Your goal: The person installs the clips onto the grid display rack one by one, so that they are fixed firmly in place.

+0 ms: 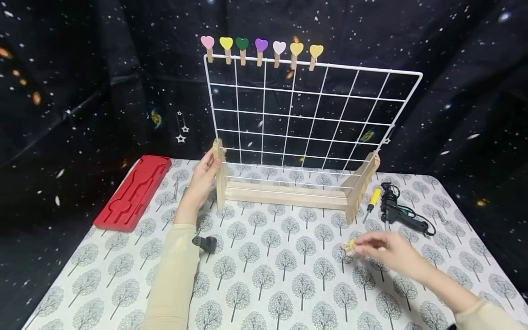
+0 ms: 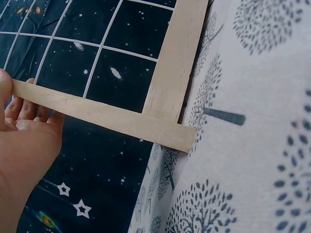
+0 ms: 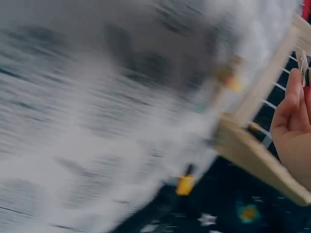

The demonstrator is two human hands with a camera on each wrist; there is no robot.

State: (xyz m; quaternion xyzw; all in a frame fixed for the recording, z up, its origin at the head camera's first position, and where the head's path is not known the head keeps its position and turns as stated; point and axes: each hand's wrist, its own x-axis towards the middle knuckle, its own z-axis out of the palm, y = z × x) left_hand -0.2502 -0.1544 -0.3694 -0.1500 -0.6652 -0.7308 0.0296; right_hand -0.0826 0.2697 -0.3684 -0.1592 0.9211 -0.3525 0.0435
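My left hand (image 1: 201, 180) holds the upright side piece (image 1: 221, 181) of a wooden stand, thumb on the near side and fingers behind it. In the left wrist view the fingers curl around the wooden strip (image 2: 97, 110). A white wire grid (image 1: 363, 69) leans back in the stand. Heart-topped clothespins, several of them, sit along its top wire, from a pink heart (image 1: 207, 42) to a yellow-orange one (image 1: 316, 50). Low over the table at right, my right hand (image 1: 389, 251) pinches a small wooden clothespin (image 3: 302, 60); a yellow piece (image 1: 352, 243) shows at its fingertips.
A red moulded case (image 1: 134, 192) lies at the table's left. To the right of the stand are a yellow-handled screwdriver (image 1: 373, 200) and a black glue gun (image 1: 406, 217) with its cord. A dark starry curtain (image 1: 103, 91) hangs behind the table.
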